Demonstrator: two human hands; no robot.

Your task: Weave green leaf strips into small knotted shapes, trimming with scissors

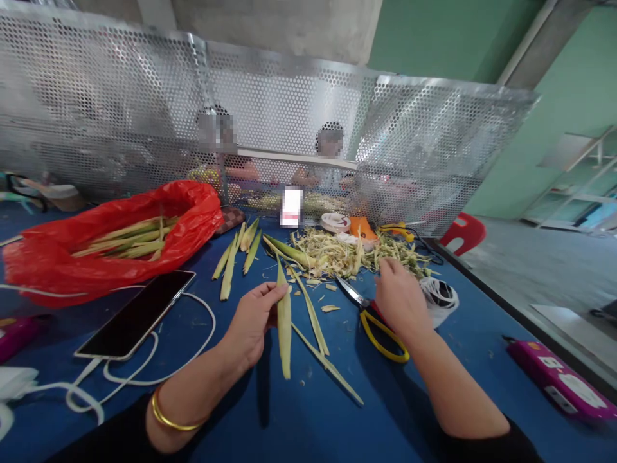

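One long husk leaf [285, 331] is pinched by its upper part between the thumb and fingers of the left hand [253, 318], over the blue table [318, 424]. It looks light, thin and bendy, likely to split lengthwise, so a gentle, flat pinch suits it. The right hand [402, 299] curls its fingers near the scissors [365, 312]; whether they hold anything, I cannot tell.

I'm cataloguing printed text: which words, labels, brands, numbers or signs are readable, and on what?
"B": large white letter on the flat magenta box at right; other marks there unreadable.
Too blurred to read: marks on the round white roll, orange packet and magenta object at the left edge.
Pixelated, unreadable: the upright white rectangle with a pink band.
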